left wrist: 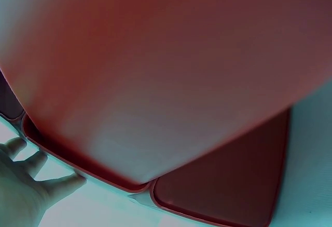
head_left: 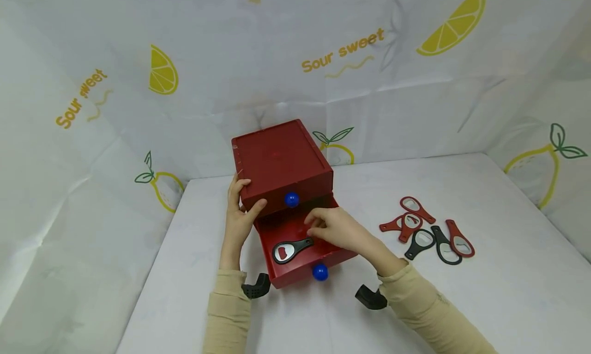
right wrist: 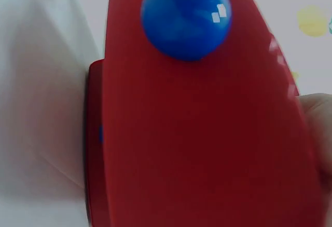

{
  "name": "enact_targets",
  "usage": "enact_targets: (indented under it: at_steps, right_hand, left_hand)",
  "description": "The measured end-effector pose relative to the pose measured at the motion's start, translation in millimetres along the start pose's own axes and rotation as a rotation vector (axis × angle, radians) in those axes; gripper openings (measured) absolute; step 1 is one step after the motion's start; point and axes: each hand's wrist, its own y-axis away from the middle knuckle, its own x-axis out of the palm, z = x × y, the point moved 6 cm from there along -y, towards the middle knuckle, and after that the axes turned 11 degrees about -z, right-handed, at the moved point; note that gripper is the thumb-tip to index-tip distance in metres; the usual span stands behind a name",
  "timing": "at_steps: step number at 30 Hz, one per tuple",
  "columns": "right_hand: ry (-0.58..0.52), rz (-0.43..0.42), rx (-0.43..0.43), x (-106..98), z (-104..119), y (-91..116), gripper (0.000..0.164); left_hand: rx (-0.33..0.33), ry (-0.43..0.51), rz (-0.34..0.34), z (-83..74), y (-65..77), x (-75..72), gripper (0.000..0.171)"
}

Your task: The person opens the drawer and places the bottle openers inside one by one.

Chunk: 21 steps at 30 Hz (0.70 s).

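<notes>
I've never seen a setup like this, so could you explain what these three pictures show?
There's no robot here, just a person working bare-handed. The wide picture comes from a camera worn on the head; the two close ones come from cameras on the left and right wrists. The left hand grips the upper part of a red drawer box. The right hand is over the pulled-out lower drawer, very close to the handle of a black bottle opener; whether it touches it, I can't tell. To the right, more red and black openers lie on a white surface.
</notes>
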Motion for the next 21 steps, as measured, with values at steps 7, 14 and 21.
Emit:
enact_targets:
  at_steps: [7, 14, 21]
  right_hand:
    - [-0.048, -0.202, -0.019, -27.6, -5.4, 13.5, 0.014]
    - [-0.026, -0.358, 0.034, -55.7, -28.7, 34.1, 0.014]
    - [0.01, -0.415, 0.147, -73.3, -62.9, 59.2, 0.018]
  left_hand:
    - [-0.013, -0.014, 0.003, 2.4, 0.2, 0.6, 0.05]
    - [-0.024, -0.007, -0.001, 4.4, 0.6, 0.6, 0.05]
    - [-0.025, 0.012, -0.007, 4.6, 0.4, 0.6, 0.05]
